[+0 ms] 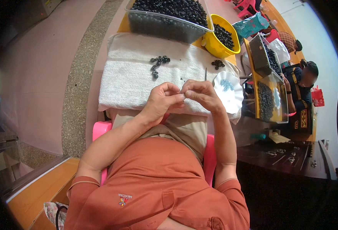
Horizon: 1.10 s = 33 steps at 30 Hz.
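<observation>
My left hand point(163, 100) and my right hand point(202, 95) meet above the near part of a white towel point(126, 82). Thumb and fingers are pinched on both, with the fingertips almost touching. Whatever lies between them is too small to make out. Beyond my left hand is a loose cluster of small black round parts point(160, 60). Another small heap of black parts point(217, 64) sits farther right. A white dish with a wavy rim point(233, 104), holding tiny light-blue pieces point(227, 85), is beside my right hand. Just beyond that hand lies a thin dark pointed tool point(206, 73).
A clear plastic bin point(157, 26) full of black parts stands at the towel's far edge. Right of it is a yellow basin point(214, 42) with more parts. At another table on the right, a person point(300, 82) sits by bins of black parts point(266, 100).
</observation>
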Available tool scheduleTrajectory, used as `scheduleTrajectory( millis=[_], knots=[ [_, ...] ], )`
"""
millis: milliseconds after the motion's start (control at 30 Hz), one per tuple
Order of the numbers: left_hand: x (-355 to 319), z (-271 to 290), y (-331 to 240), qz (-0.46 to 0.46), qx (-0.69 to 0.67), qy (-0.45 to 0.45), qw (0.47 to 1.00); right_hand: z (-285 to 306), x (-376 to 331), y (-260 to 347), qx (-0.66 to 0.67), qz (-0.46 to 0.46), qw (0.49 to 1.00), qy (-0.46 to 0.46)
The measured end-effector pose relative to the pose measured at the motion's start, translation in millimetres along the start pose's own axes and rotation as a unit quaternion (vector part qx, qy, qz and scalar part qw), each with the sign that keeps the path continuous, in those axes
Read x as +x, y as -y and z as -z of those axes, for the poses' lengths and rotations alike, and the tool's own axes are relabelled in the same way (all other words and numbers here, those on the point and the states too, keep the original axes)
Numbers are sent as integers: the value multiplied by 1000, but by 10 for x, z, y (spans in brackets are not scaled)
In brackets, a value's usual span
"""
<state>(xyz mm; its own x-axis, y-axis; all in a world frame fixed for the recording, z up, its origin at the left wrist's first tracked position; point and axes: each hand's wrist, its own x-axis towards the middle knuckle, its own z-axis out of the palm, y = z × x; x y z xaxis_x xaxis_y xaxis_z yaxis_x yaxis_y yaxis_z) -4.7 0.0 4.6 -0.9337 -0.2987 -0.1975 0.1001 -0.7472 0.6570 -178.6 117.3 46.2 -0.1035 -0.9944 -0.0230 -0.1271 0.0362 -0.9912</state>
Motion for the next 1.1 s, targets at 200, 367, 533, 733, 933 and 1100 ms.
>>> scheduleTrajectory(
  millis=[200,367,533,733,933,1100],
  knots=[
    [-26,-8,-70,14,-8,-10,1000,-155,-36,-49,47,-20,995,-83],
    [-4,1,-51,8,-17,-28,999,-213,-68,-179,-37,36,990,-134],
    [27,65,4,6,-29,-36,999,-362,-105,-190,-82,156,972,-158],
    [33,58,21,-8,-17,-43,999,-485,-41,-232,-306,240,891,-233],
    [32,54,53,-13,18,-56,998,-504,-55,-189,-366,242,863,-250],
    [32,54,75,-25,28,-50,998,-497,-55,-158,-368,235,869,-234]
  ],
)
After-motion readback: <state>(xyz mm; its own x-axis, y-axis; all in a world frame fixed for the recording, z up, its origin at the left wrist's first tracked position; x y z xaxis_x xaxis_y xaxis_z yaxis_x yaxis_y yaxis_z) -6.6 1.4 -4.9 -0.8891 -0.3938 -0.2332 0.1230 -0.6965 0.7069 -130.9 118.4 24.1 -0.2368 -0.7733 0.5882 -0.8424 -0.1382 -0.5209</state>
